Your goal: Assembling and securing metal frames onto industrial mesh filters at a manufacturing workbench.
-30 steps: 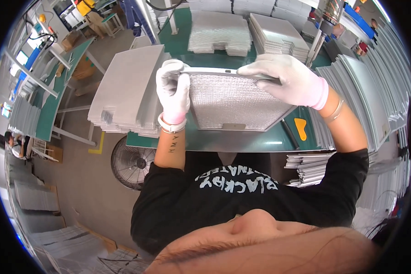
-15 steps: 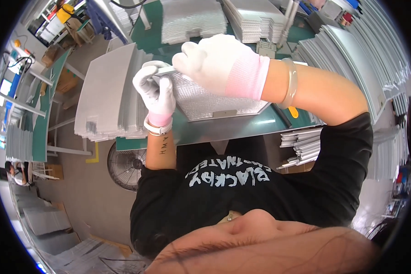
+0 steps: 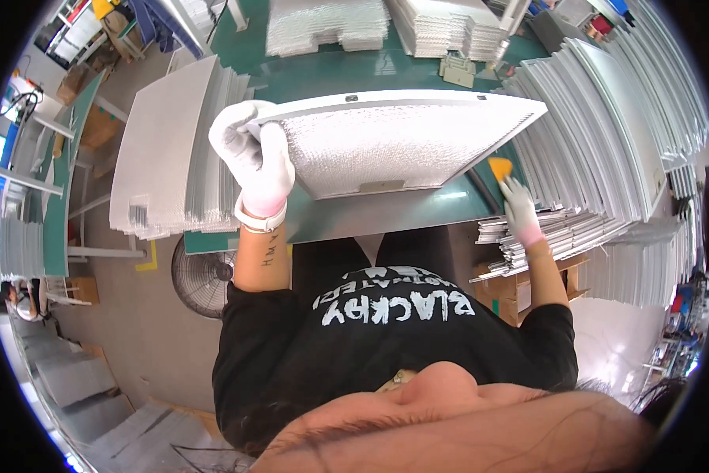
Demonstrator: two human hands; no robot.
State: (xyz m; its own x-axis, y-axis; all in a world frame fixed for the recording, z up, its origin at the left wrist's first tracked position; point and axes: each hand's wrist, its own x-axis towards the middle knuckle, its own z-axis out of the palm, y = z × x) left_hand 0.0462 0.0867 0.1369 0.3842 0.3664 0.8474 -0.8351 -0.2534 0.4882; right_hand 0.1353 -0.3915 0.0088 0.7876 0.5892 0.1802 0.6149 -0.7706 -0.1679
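My left hand, in a white glove with a pink cuff, grips the left end of a panel with a white frame and silvery textured sheet. The panel stands tilted on the green table, its long white edge up and a small grey plate at its lower edge. My right hand, also gloved, is at the table's right edge, its fingers closed on the near end of a yellow scraper. The fingers cover the scraper's handle. Beside it lies a dark bar.
Stacked silvery panels stand left, with more stacks at the back and a long row at right. White frame strips lie below my right hand. A floor fan stands under the table's left end.
My right hand has left the panel's upper edge and come down to the yellow scraper at right. The panel's top edge has swung round into view, still held by my left hand.
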